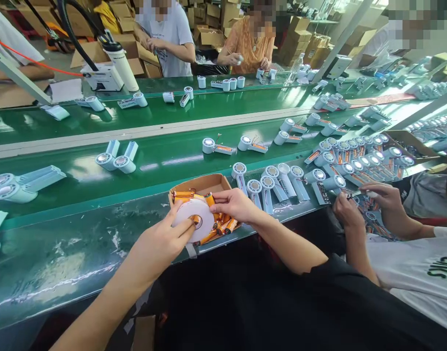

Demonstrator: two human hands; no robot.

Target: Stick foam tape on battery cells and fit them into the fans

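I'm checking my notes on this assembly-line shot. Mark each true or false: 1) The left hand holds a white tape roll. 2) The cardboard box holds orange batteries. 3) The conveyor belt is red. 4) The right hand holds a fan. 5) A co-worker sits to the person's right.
1) True: the left hand grips the white tape roll.
2) True: orange batteries lie in the cardboard box.
3) False: the belt is green.
4) False: the right hand is at the tape roll over the box; the fans lie on the belt.
5) True: a co-worker's hands work there.
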